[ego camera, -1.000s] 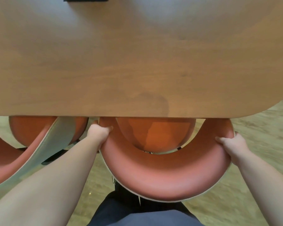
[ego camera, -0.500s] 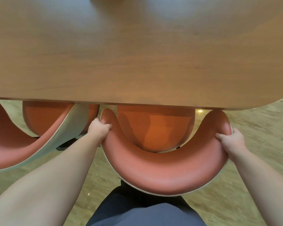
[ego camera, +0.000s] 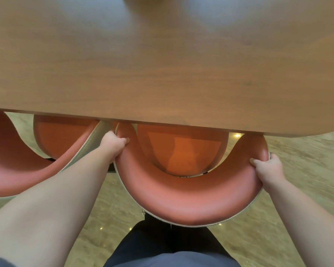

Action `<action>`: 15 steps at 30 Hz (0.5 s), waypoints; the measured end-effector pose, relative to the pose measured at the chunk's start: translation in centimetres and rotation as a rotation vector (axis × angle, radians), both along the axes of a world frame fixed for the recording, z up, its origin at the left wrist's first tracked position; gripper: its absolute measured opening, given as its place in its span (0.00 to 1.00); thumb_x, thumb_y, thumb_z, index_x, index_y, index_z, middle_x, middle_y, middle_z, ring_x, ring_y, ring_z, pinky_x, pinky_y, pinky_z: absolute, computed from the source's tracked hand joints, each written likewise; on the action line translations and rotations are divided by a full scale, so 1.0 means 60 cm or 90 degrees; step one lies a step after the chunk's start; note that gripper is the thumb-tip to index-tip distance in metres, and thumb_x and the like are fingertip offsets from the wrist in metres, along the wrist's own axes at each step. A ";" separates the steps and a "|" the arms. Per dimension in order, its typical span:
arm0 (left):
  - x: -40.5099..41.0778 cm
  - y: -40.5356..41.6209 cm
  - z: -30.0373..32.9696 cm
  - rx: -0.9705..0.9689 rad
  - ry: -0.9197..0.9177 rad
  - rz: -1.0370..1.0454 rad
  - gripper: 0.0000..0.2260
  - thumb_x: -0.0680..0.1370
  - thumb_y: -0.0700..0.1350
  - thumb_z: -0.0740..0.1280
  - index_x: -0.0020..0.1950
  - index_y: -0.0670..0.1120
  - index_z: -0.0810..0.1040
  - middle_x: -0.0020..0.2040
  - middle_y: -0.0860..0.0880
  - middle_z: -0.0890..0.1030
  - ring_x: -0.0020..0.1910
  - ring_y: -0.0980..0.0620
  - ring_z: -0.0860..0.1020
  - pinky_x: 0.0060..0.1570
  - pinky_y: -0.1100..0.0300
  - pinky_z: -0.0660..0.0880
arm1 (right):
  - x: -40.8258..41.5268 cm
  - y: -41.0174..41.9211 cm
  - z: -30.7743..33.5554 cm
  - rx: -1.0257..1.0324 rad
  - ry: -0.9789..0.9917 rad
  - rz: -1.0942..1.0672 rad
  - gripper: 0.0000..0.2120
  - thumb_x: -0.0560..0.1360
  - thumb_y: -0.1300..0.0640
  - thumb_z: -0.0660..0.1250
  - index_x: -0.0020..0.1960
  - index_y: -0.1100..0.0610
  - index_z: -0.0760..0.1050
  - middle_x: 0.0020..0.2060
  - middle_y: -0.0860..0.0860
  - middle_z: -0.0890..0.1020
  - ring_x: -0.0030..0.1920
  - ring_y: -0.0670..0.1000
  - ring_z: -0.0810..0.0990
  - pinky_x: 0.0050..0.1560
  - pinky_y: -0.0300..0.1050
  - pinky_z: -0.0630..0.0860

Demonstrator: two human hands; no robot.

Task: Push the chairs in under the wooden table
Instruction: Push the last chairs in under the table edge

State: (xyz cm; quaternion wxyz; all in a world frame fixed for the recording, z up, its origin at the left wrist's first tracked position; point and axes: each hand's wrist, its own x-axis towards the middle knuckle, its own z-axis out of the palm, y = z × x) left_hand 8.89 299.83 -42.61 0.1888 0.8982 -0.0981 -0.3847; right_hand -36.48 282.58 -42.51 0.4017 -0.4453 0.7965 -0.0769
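Chair (ego camera: 189, 199), red and curved-backed, sits straight ahead, seat partly under the wooden counter (ego camera: 162, 64). Left hand (ego camera: 113, 145) and right hand (ego camera: 268, 168) each clasp one end of its backrest, equally near. A second chair (ego camera: 17, 164) stands left.

Your left hand (ego camera: 114, 146) sits at nine o'clock, fingers curled tight. Your right hand (ego camera: 268, 170) clamps at three o'clock, both arms outstretched.
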 end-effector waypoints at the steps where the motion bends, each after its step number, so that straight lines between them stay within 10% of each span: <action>1: 0.001 -0.004 -0.002 0.002 0.001 0.001 0.15 0.76 0.46 0.74 0.56 0.43 0.73 0.49 0.44 0.78 0.47 0.41 0.78 0.46 0.53 0.73 | 0.003 -0.006 0.000 -0.001 -0.001 -0.003 0.14 0.73 0.60 0.75 0.54 0.56 0.73 0.48 0.57 0.81 0.49 0.63 0.81 0.56 0.60 0.79; 15: 0.016 -0.029 -0.014 0.029 0.006 0.008 0.20 0.76 0.50 0.75 0.60 0.41 0.74 0.50 0.43 0.78 0.48 0.40 0.78 0.50 0.49 0.77 | 0.014 -0.023 -0.005 0.028 0.031 -0.001 0.21 0.71 0.54 0.78 0.56 0.58 0.70 0.53 0.59 0.80 0.55 0.65 0.80 0.59 0.62 0.78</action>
